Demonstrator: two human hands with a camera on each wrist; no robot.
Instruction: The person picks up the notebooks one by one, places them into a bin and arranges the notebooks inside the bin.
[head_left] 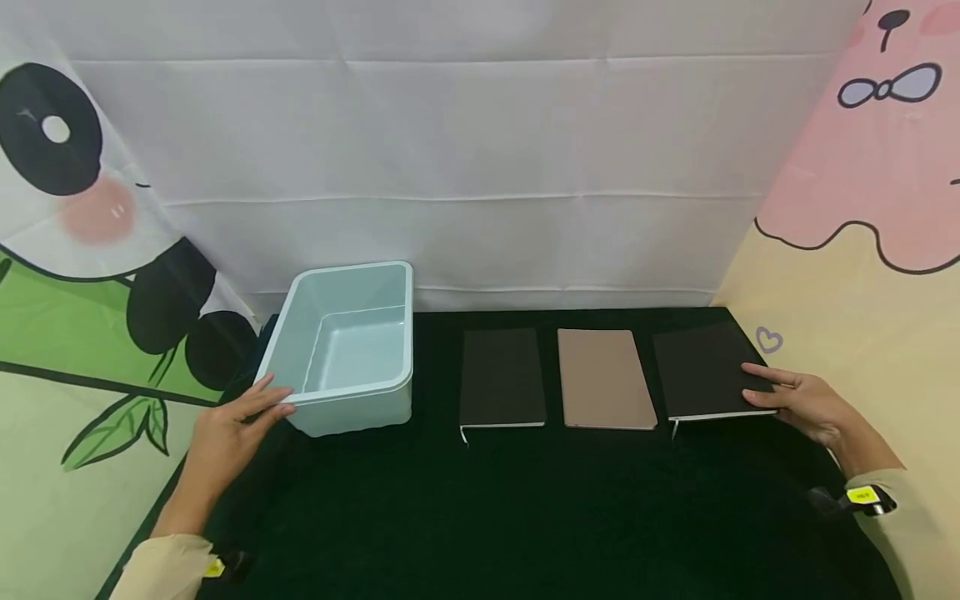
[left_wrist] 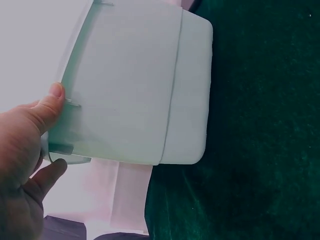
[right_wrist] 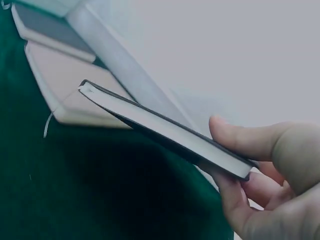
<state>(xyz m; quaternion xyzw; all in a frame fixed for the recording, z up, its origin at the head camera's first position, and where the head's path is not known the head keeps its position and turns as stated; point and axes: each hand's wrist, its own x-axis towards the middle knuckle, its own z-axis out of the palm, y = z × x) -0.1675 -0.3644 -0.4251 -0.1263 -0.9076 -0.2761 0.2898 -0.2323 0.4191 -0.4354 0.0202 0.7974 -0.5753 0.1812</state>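
Over on the right, the right hand pinches the near right corner of a black notebook, thumb on the cover and fingers curled underneath. The right wrist view shows that corner lifted off the dark green cloth, so the book is tilted, with its pale page edge facing the camera. This notebook is the rightmost of three lying in a row across the middle of the table. Just beside it to the left lies a tan notebook, and further left another black notebook, both flat on the cloth and slightly apart from each other.

On the left, the left hand grips the near left corner of a pale blue plastic tub. In the left wrist view the thumb lies over the rim and a finger curls beneath it. The tub stands upright on the cloth, left of the notebooks and well apart from the right hand.

Behind the table hangs a white sheet, with cartoon panels to either side.
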